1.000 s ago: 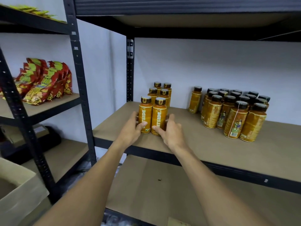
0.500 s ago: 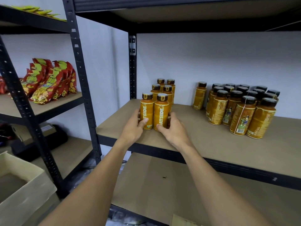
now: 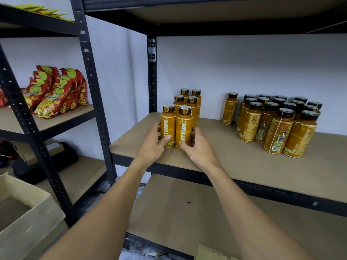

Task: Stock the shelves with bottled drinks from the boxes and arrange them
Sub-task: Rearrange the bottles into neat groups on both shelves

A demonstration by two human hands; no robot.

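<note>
Gripping the two front bottles of a small double row, both hands reach onto the middle shelf (image 3: 244, 162). The left hand (image 3: 153, 147) curls its fingers (image 3: 157, 132) round the left side of the left front bottle (image 3: 168, 124), thumb pressed on the label. The right hand (image 3: 201, 149) wraps the right front bottle (image 3: 184, 126) the same way, thumb low on its front. Both bottles stand upright and touch each other near the shelf's left front corner, with four more bottles (image 3: 192, 103) paired behind them. The fingertips are hidden behind the bottles and perhaps reach the next pair. Well apart to the right stands a larger cluster of bottles (image 3: 277, 126), with a lone bottle (image 3: 230, 109) just left of it. Snack bags (image 3: 56, 91) lie on the neighbouring rack, and a cardboard box (image 3: 28, 218) sits low on the left.
</note>
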